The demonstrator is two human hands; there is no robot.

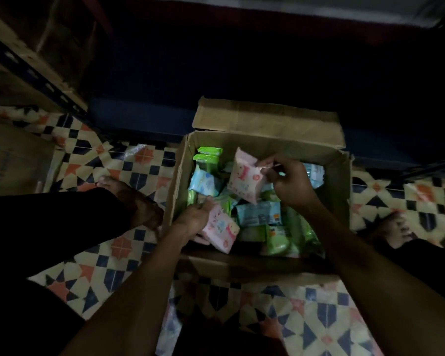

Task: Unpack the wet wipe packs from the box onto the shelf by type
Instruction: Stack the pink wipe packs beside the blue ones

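Observation:
An open cardboard box (267, 143) stands on the floor, holding several wet wipe packs in pink, blue and green. My right hand (289, 182) pinches the top edge of a pink pack (244, 177) and holds it upright above the others. My left hand (194, 218) grips another pink pack (222, 229) at the box's near left corner. A blue pack (258, 214) lies flat in the middle, green packs (208, 154) stand at the far left, and more green packs (280, 240) lie along the near side.
The box's far flap (267, 119) folds back toward a dark shelf opening (242, 60). A metal shelf upright (36, 73) with cartons stands at the left. My bare feet (136, 199) (396, 229) flank the box on the patterned tile floor (306, 317).

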